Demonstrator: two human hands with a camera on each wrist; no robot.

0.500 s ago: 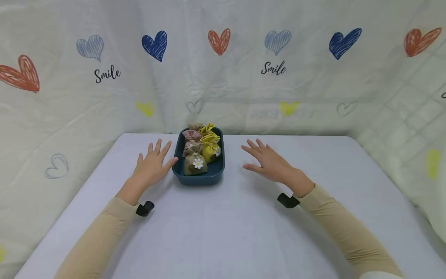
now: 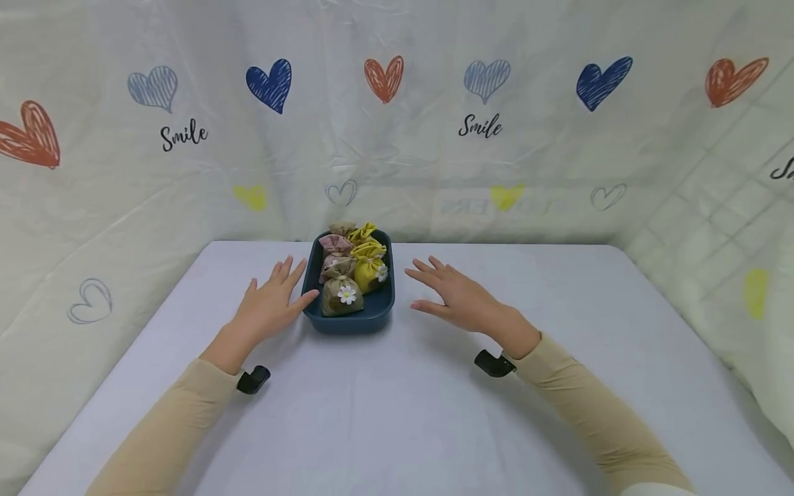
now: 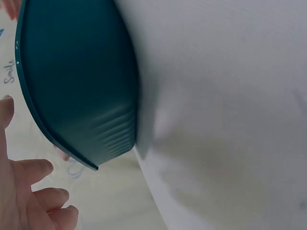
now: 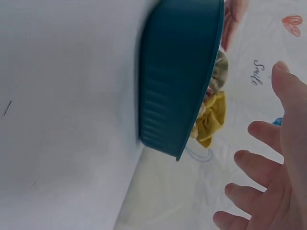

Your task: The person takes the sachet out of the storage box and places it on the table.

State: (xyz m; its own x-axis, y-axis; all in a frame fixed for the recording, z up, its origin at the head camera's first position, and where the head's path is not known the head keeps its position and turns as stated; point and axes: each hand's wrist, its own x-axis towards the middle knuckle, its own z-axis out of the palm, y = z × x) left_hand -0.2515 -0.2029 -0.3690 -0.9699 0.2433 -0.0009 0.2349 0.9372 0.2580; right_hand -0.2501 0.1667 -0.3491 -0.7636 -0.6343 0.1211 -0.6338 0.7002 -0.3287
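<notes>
A dark teal plastic basin [image 2: 350, 324] stands toward the back of the table, filled with several small drawstring pouches. In front lies an olive-brown pouch [image 2: 338, 303] with a white daisy; a yellow pouch [image 2: 368, 265] is beside it and a pink pouch [image 2: 335, 244] behind. My left hand [image 2: 267, 306] hovers at the basin's left side, fingers spread, thumb tip right at the rim. My right hand [image 2: 455, 296] is held apart from the basin on its right, fingers extended toward it. Both hands hold nothing. In the right wrist view the basin wall [image 4: 175, 81] shows past the spread fingers.
The basin stands on a white table [image 2: 384, 413] near its back edge. Behind it hangs a pale curtain [image 2: 422, 151] printed with hearts and the word Smile. A black wrist camera [image 2: 253, 379] sits below the left hand, another camera [image 2: 494, 364] below the right.
My right hand has moved left, closer to the basin. The left hand stays by the rim, and the head view has shifted slightly.
</notes>
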